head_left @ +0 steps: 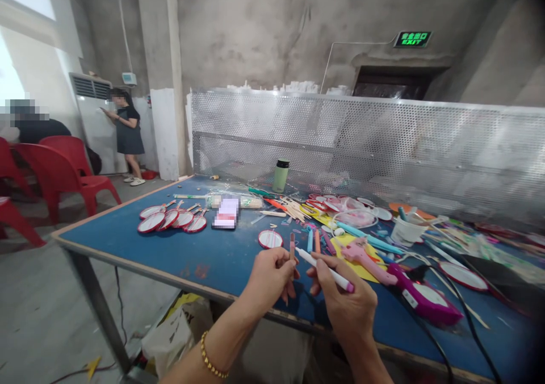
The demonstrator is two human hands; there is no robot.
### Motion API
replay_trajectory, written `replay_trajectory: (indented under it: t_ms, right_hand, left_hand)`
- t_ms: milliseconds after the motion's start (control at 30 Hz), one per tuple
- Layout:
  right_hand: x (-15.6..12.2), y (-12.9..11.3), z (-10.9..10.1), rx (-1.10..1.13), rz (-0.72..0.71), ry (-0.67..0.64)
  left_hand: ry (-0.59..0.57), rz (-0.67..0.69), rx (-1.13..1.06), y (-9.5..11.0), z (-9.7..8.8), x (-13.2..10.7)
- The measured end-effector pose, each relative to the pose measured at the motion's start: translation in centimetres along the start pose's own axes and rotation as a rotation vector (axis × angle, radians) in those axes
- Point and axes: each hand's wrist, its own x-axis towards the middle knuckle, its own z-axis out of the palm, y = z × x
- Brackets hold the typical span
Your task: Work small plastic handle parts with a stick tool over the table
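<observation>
My left hand [272,273] pinches a small flat brown stick [292,241] upright between thumb and fingers, above the near edge of the table. In my right hand [349,304] is a white marker pen [326,268] with a pink end, gripped like a writing tool. Its tip points left and is at or very near the stick; whether it touches I cannot tell. Just beyond my left hand lies a round white disc with a red rim [270,238]. Short coloured sticks [317,242] and a yellow sheet [356,253] lie beyond my right hand.
Several red-rimmed discs with handles [184,219] and a phone [226,212] lie on the blue table [114,233]. A green cup [280,176] stands behind. Rightward are a white tub [406,232], a magenta device [426,299] and black cables. A perforated metal panel [264,122] borders the back.
</observation>
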Motion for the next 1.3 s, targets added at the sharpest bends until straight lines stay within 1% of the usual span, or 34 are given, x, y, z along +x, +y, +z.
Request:
replay_trajectory:
  t_ms: [100,300,467,667,867,1033,1200,1300]
  right_hand:
    - [-0.04,-0.06,0.01,-0.003,0.005,0.028]
    - [0.02,-0.09,0.08,-0.002,-0.012,-0.026]
    - [-0.06,-0.07,0.13,-0.015,0.027,0.042]
    - [-0.12,-0.08,0.19,0.006,-0.001,-0.009]
    - [-0.13,0.09,0.05,-0.016,0.009,0.059]
    - [-0.11,-0.12,-0.01,-0.003,-0.048,0.011]
    - [-0.07,0.02,0.12,0.005,-0.054,-0.008]
    - [-0.12,0.13,0.13,0.007,-0.044,0.013]
  left_hand:
    - [0.001,-0.003,-0.006,-0.03,0.04,0.07]
    - [0.0,-0.001,-0.005,0.02,0.02,0.0]
    - [-0.001,0.009,-0.025,-0.09,-0.13,0.07]
    - [-0.004,0.025,-0.002,-0.37,-0.15,0.14]
    - [0.002,0.003,-0.014,0.1,-0.13,-0.08]
    - [-0.006,0.016,-0.01,-0.07,-0.12,-0.02]
    - [-0.012,0.027,-0.001,-0.11,-0.06,-0.04]
    - [-0.01,0.008,0.006,0.2,-0.01,-0.17]
